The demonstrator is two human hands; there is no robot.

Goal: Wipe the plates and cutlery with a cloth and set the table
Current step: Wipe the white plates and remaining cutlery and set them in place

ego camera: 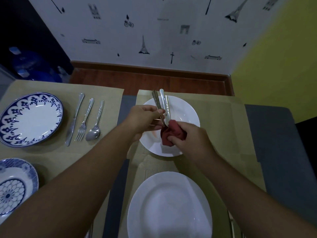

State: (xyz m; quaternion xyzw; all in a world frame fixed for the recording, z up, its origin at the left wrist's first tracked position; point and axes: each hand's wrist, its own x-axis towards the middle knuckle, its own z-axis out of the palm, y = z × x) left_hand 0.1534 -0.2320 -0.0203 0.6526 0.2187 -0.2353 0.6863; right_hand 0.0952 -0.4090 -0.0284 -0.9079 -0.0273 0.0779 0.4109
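Left hand (145, 117) closed around three cutlery handles (162, 103), held fanned above the far white plate (188, 114). Right hand (187, 134) clenched on a red cloth (173, 134) wrapped around the lower end of one piece; which piece cannot be told. Near white plate (169, 206) sits bare. On the left mat: patterned plate (30, 117) with knife (74, 119), fork (84, 120) and spoon (96, 123) beside it.

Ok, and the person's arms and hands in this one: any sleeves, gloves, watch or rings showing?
Both forearms are bare right to the bottom frame edge, with no sleeves in sight. The left hand and right hand wear no gloves, and no watch, bracelet or ring shows on the visible sides. The dim light and wide-angle stretch make finer marks impossible to judge.
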